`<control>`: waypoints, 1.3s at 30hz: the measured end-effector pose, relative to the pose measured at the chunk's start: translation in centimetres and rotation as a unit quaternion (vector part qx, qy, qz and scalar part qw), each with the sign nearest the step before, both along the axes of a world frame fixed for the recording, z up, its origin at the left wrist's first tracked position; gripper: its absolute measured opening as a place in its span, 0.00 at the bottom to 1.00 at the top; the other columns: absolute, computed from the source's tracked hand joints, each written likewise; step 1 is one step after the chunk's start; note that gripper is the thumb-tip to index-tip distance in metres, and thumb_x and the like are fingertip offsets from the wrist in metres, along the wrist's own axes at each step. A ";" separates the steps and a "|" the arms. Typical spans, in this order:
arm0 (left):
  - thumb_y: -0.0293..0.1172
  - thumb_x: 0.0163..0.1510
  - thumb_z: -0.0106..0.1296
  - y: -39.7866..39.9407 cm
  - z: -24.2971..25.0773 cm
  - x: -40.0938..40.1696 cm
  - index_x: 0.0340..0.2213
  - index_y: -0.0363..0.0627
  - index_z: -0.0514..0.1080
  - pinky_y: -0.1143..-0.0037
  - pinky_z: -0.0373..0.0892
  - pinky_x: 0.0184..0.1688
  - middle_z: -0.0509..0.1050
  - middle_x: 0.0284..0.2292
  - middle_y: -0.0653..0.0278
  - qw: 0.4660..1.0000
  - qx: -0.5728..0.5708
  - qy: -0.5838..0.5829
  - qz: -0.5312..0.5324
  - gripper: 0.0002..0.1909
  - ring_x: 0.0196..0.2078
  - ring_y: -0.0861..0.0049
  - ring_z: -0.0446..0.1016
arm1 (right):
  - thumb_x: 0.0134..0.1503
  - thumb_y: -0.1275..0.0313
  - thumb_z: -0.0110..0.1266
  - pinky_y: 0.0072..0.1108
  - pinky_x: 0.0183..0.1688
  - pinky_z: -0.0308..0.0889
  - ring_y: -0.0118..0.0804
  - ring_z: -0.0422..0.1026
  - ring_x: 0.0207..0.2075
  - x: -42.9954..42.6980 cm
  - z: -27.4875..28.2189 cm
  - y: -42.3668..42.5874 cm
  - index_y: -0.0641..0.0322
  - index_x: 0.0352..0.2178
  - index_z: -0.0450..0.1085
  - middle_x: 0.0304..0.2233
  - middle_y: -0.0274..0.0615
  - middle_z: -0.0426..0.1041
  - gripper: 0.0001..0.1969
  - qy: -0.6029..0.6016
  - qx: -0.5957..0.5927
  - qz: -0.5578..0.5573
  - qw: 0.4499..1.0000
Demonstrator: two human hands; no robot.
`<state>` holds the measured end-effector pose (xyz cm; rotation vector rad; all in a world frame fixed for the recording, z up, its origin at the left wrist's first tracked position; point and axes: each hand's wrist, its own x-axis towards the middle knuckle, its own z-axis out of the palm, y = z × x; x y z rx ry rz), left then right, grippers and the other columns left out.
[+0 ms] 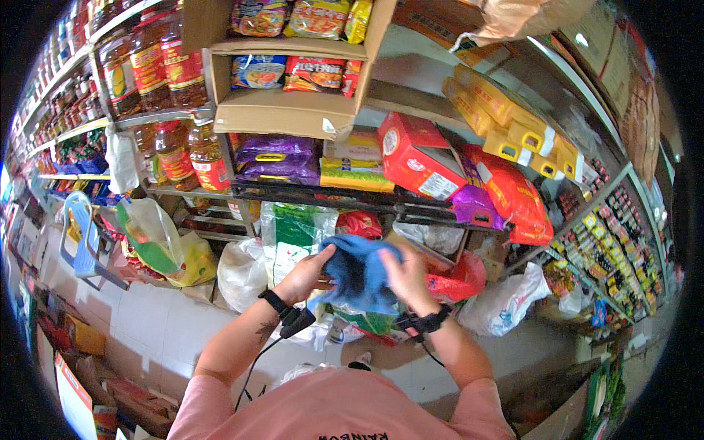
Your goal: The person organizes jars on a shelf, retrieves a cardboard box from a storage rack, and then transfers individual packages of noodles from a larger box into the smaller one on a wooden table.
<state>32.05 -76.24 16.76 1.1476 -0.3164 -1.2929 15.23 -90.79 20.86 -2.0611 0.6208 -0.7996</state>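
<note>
A crumpled blue cloth is held up in front of me between both hands. My left hand grips its left edge, thumb on top. On the opposite side my right hand has hold of the cloth, its fingers slightly blurred. A dark fold opens in the middle of the fabric. Behind and below it are a green and white plastic sack and a knotted white bag, partly covered by the cloth and my arms.
Ahead stands a shelf with purple rice bags, a red carton and a cardboard box of noodle packets. Large oil bottles stand left. White and red bags sit low on the right. A blue plastic chair is far left.
</note>
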 end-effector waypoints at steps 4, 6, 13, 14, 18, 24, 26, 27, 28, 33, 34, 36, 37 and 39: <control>0.42 0.56 0.50 -0.3 0.5 -1.0 0.44 0.40 0.66 0.75 0.71 0.38 0.74 0.35 0.64 0.994 -0.090 0.057 0.041 0.20 0.33 0.77 0.73 | 0.53 0.69 0.56 0.27 0.47 0.64 0.37 0.69 0.46 0.8 -0.1 3.7 0.66 0.45 0.64 0.47 0.49 0.68 0.19 -0.007 0.038 0.287 0.957; 0.30 0.55 0.51 0.5 1.8 -0.9 0.44 0.38 0.66 0.75 0.72 0.40 0.74 0.37 0.61 0.986 -0.139 0.065 0.064 0.16 0.36 0.75 0.75 | 0.52 0.73 0.57 0.28 0.58 0.56 0.39 0.59 0.58 -0.4 -0.6 2.0 0.66 0.51 0.61 0.57 0.47 0.58 0.24 -0.039 0.131 0.314 0.939; 0.31 0.55 0.49 0.8 1.9 -3.3 0.51 0.37 0.60 0.70 0.70 0.48 0.71 0.45 0.57 0.979 -0.178 0.096 -0.001 0.24 0.44 0.70 0.73 | 0.52 0.70 0.58 0.27 0.59 0.55 0.33 0.59 0.56 0.4 -10.8 1.4 0.59 0.58 0.52 0.57 0.38 0.59 0.33 -0.026 0.206 0.243 0.948; 0.33 0.54 0.50 1.0 1.8 -3.5 0.52 0.37 0.59 0.71 0.68 0.51 0.70 0.46 0.57 0.978 -0.185 0.099 -0.008 0.25 0.45 0.71 0.72 | 0.53 0.70 0.57 0.27 0.58 0.56 0.31 0.60 0.56 0.9 -11.3 1.9 0.57 0.58 0.53 0.56 0.35 0.59 0.33 -0.033 0.165 0.251 0.953; 0.28 0.55 0.50 2.2 2.5 -2.1 0.48 0.41 0.65 0.77 0.70 0.43 0.73 0.40 0.64 0.979 -0.180 0.019 0.094 0.18 0.39 0.79 0.73 | 0.56 0.70 0.52 0.28 0.59 0.57 0.30 0.63 0.54 1.3 -7.8 2.8 0.57 0.54 0.58 0.54 0.34 0.63 0.24 -0.204 0.648 0.225 0.698; 0.41 0.48 0.58 0.5 -4.0 -2.5 0.38 0.35 0.71 0.71 0.68 0.41 0.76 0.33 0.53 0.908 0.018 -0.417 -0.018 0.21 0.37 0.67 0.74 | 0.55 0.71 0.48 0.26 0.49 0.64 0.29 0.69 0.44 1.3 -9.3 1.0 0.61 0.44 0.67 0.43 0.36 0.71 0.15 -0.107 0.434 0.168 0.879; 0.41 0.45 0.59 0.1 -4.0 -3.2 0.35 0.34 0.71 0.67 0.69 0.41 0.75 0.33 0.45 0.840 -0.015 -0.541 -0.040 0.22 0.38 0.55 0.74 | 0.53 0.73 0.47 0.24 0.41 0.67 0.30 0.71 0.38 2.2 -9.3 0.6 0.64 0.41 0.68 0.38 0.36 0.73 0.14 -0.080 0.512 0.072 0.852; 0.41 0.47 0.59 -0.1 -6.0 -2.9 0.38 0.35 0.70 0.69 0.68 0.43 0.74 0.37 0.48 0.856 -0.053 -0.513 -0.033 0.22 0.41 0.60 0.74 | 0.53 0.73 0.47 0.24 0.41 0.67 0.30 0.71 0.38 3.0 -9.5 -0.5 0.64 0.41 0.68 0.38 0.36 0.73 0.14 -0.081 0.507 0.078 0.855; 0.40 0.47 0.59 -0.1 -3.5 -3.8 0.39 0.35 0.69 0.70 0.67 0.44 0.73 0.39 0.50 0.877 -0.067 -0.474 -0.037 0.23 0.42 0.63 0.73 | 0.51 0.74 0.48 0.24 0.42 0.67 0.30 0.71 0.38 2.9 -10.0 -2.9 0.65 0.41 0.68 0.37 0.37 0.73 0.14 -0.096 0.484 0.060 0.868; 0.39 0.49 0.59 3.9 -4.6 -0.9 0.42 0.40 0.69 0.75 0.66 0.45 0.74 0.40 0.57 0.925 0.026 -0.374 0.055 0.22 0.44 0.72 0.72 | 0.45 0.75 0.53 0.29 0.49 0.65 0.38 0.72 0.43 5.6 9.1 -8.1 0.66 0.45 0.66 0.40 0.45 0.74 0.22 -0.144 0.079 0.066 0.984; 0.40 0.49 0.59 4.3 -5.4 -0.6 0.41 0.40 0.70 0.75 0.66 0.45 0.74 0.39 0.56 0.912 0.052 -0.401 0.063 0.21 0.42 0.72 0.72 | 0.44 0.78 0.49 0.29 0.50 0.64 0.40 0.71 0.45 6.5 10.0 -13.2 0.70 0.46 0.63 0.41 0.51 0.72 0.24 -0.101 0.014 0.018 0.995; 0.39 0.48 0.59 5.9 -6.5 0.2 0.38 0.39 0.72 0.74 0.67 0.44 0.75 0.38 0.54 0.901 0.115 -0.408 0.089 0.20 0.41 0.72 0.73 | 0.39 0.74 0.53 0.33 0.43 0.68 0.50 0.73 0.39 8.4 16.2 -17.6 0.69 0.41 0.65 0.36 0.56 0.73 0.23 -0.049 -0.140 -0.087 0.985; 0.39 0.47 0.59 6.4 -8.5 0.8 0.38 0.38 0.72 0.73 0.67 0.44 0.75 0.38 0.54 0.894 0.111 -0.419 0.115 0.20 0.40 0.72 0.73 | 0.38 0.71 0.55 0.34 0.41 0.68 0.55 0.73 0.37 9.7 18.0 -20.7 0.68 0.40 0.66 0.34 0.58 0.74 0.23 -0.072 -0.204 -0.112 0.970; 0.38 0.47 0.59 5.7 -6.0 0.5 0.38 0.39 0.72 0.75 0.67 0.43 0.75 0.38 0.53 0.912 0.164 -0.362 0.100 0.19 0.41 0.72 0.73 | 0.38 0.67 0.58 0.38 0.41 0.68 0.58 0.73 0.38 10.9 21.1 -25.7 0.60 0.41 0.67 0.35 0.59 0.74 0.25 -0.038 -0.255 -0.197 0.946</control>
